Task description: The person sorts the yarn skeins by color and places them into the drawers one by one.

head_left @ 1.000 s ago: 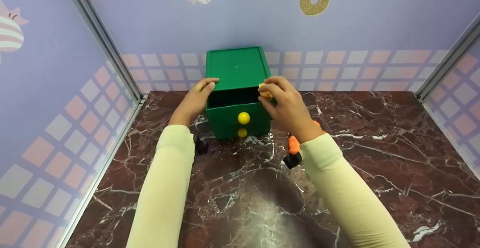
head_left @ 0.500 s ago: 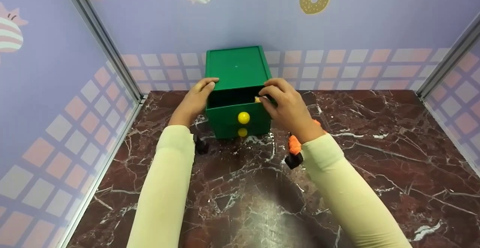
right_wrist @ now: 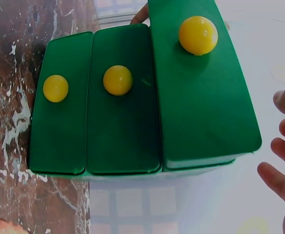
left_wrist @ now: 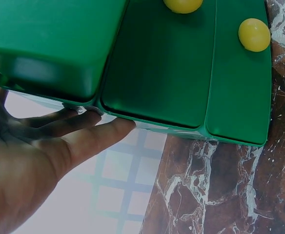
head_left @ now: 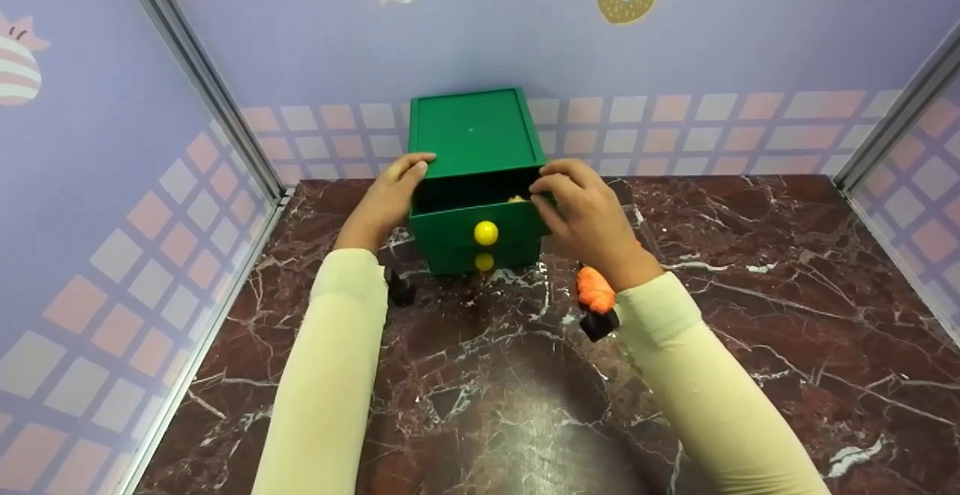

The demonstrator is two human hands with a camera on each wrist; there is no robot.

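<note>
A green drawer cabinet [head_left: 476, 131] stands against the back wall, its top drawer [head_left: 450, 226] pulled out. Inside that drawer, at its right end, a small yellow-orange thing [head_left: 516, 199] shows just above the front edge; the rest of it is hidden. My left hand [head_left: 386, 199] rests against the cabinet's left side near the top, and in the left wrist view its fingers [left_wrist: 98, 139] lie extended along that side. My right hand [head_left: 589, 214] is at the drawer's right corner, holding nothing. In the right wrist view its loose fingers [right_wrist: 276, 183] are apart from the drawer.
Two lower drawers stay closed, with yellow knobs on the middle drawer [right_wrist: 117, 80] and the bottom drawer [right_wrist: 55, 88]. An orange lumpy thing [head_left: 595, 290] lies on the dark marbled table [head_left: 480, 405] by my right wrist. Patterned panels [head_left: 495, 37] wall the table in at back and sides.
My right hand has let go of the yellow-orange thing, which dropped into the top drawer, and moved right toward the corner. The left hand has stayed on the cabinet.
</note>
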